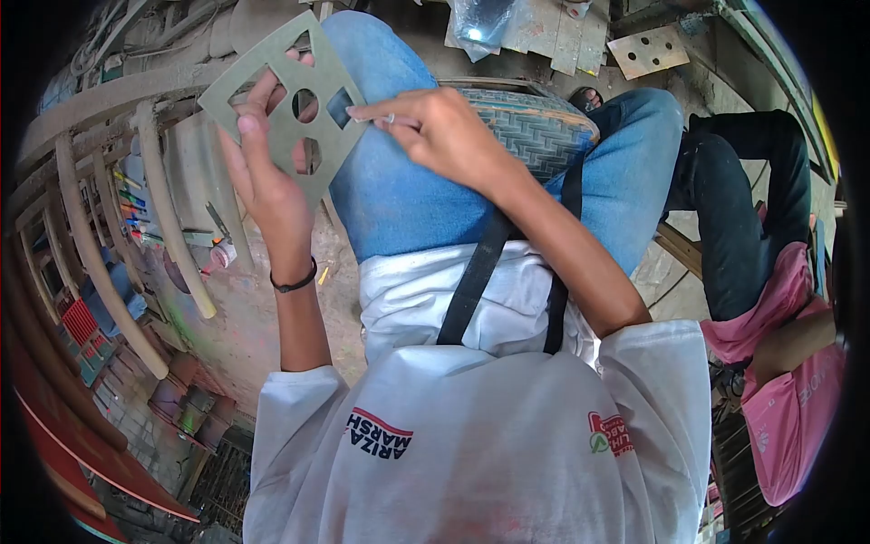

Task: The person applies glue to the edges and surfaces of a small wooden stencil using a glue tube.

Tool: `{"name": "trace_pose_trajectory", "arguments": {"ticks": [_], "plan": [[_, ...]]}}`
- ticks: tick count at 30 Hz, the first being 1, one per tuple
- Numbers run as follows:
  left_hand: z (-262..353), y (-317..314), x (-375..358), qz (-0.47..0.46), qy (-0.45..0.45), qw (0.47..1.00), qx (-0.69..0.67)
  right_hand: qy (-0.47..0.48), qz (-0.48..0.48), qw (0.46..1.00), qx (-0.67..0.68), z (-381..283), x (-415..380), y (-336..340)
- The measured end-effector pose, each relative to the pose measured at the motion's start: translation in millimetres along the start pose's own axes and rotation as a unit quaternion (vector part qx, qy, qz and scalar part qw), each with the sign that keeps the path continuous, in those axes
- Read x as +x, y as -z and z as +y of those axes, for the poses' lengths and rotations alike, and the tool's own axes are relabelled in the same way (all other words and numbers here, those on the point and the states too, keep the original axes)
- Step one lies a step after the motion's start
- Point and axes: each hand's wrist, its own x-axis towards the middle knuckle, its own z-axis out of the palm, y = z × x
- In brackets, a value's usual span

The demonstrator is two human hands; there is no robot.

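A flat grey-green plate [283, 102] with several cut-out holes, some round and some angular, is held up at the upper left. My left hand [265, 172] grips it from below and behind, its fingers showing through the holes. My right hand [444, 131] is at the plate's right edge, thumb and fingers pinched beside a diamond-shaped hole; what they pinch is too small to make out. The plate is tilted above my knee in blue jeans [390, 195].
A woven-patterned seat or box [535, 131] lies between my legs. Wooden rails [95, 227] stand at the left. Another holed board [648, 52] lies at the top right. A person in a pink shirt [788, 408] sits at the right.
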Motion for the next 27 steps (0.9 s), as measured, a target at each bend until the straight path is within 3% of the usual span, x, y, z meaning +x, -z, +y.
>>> {"name": "trace_pose_trajectory", "arguments": {"ticks": [4, 7, 10, 12, 13, 15, 16, 17, 19, 22, 25, 27], "plan": [[-17, 5, 1, 0.015, -0.012, 0.993, -0.114, 0.01, 0.025, 0.998, 0.054, -11, -6, -7], [-21, 7, -6, -0.002, -0.015, 0.983, -0.181, -0.011, 0.003, 1.0, -0.027, -5, -7, -3], [-12, 29, -12, 0.0, 0.058, 0.976, -0.212, 0.007, 0.004, 0.996, -0.089, -16, -12, -4], [-16, 59, -11, -0.145, 0.039, 0.895, -0.419, 0.0, -0.014, 0.992, -0.128, -21, -17, -2], [-14, 66, -12, -0.144, 0.039, 0.896, -0.419, -0.001, -0.015, 0.992, -0.128, -22, -17, -2], [-5, 79, -14, -0.165, 0.089, 0.938, -0.29, 0.002, -0.025, 0.987, -0.158, -26, -18, -5], [9, 77, -16, -0.131, 0.127, 0.963, -0.198, 0.003, -0.026, 0.987, -0.156, -27, -19, -7], [16, 76, -14, -0.128, 0.128, 0.964, -0.197, 0.006, -0.024, 0.987, -0.159, -29, -19, -8], [23, 73, -11, -0.131, 0.169, 0.977, -0.005, 0.013, -0.026, 0.987, -0.16, -33, -22, -11], [26, 59, -13, -0.097, 0.152, 0.984, 0.0, -0.012, -0.058, 0.99, -0.126, -33, -27, -18], [25, 59, -14, -0.098, 0.108, 0.988, 0.055, 0.011, -0.008, 1.0, -0.027, -36, -23, -23], [29, 57, -15, -0.096, 0.105, 0.988, 0.065, -0.128, -0.024, 0.974, 0.187, -46, -22, -21]]}}
